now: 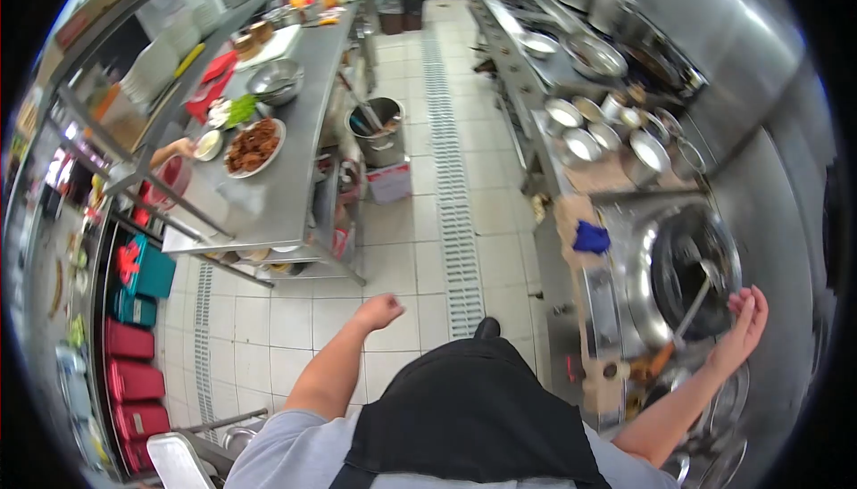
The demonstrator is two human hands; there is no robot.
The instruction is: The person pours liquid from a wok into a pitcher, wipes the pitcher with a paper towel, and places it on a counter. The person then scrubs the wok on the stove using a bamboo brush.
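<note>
My left hand point(380, 310) hangs over the tiled floor in front of me, fingers curled closed, with nothing visible in it. On the right, my right hand point(743, 321) is raised beside the rim of a dark wok point(661, 279), its fingers stretched out and holding nothing that I can see. A ladle point(692, 310) with a long handle leans in the wok, its handle end toward me, close to my right hand but apart from it. A blue cloth point(591, 237) lies on the ledge left of the wok.
Metal pots point(647, 157) stand beyond the wok, near a stove point(536, 20). Left is a steel table point(286, 190) with a plate of brown food point(254, 147) and another person's hand point(178, 148). A bucket point(375, 132) stands by the aisle; a floor drain point(451, 168) runs along it.
</note>
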